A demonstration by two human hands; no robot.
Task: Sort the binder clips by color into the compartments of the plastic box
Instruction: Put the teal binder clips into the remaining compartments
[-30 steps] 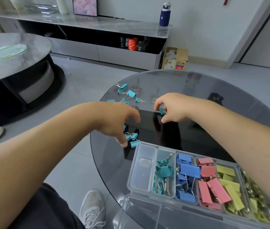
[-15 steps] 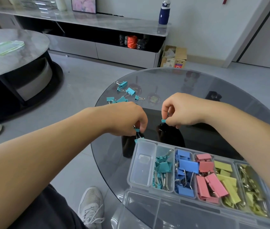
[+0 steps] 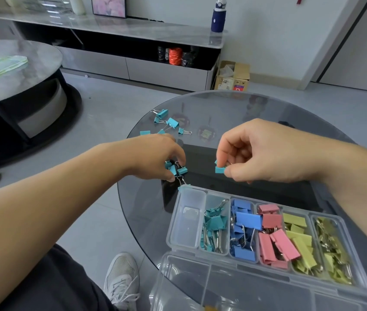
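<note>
A clear plastic box [image 3: 187, 223] with several compartments lies on the round glass table [image 3: 223, 104]. Its leftmost compartment is bare; the others hold teal [image 3: 214, 223], blue [image 3: 246, 219], pink [image 3: 277, 243] and yellow clips [image 3: 299, 241]. My left hand [image 3: 155, 156] pinches a small bunch of teal clips [image 3: 177, 170] just above the box's far left corner. One more teal clip [image 3: 183, 187] rests against that corner. My right hand [image 3: 261, 151] holds a single teal clip [image 3: 219, 169] in the air above the table. Several loose teal clips [image 3: 166, 123] lie at the table's far left.
The box's open lid [image 3: 234, 286] lies toward me at the table's near edge. A grey shoe [image 3: 122, 279] and dark trouser leg are below the table's left rim. A low round table [image 3: 16, 70] stands at left, a TV cabinet [image 3: 122, 52] behind.
Both hands closed on teal clips on the glass, lifted them and drew them back toward the box. The view has shifted slightly.
</note>
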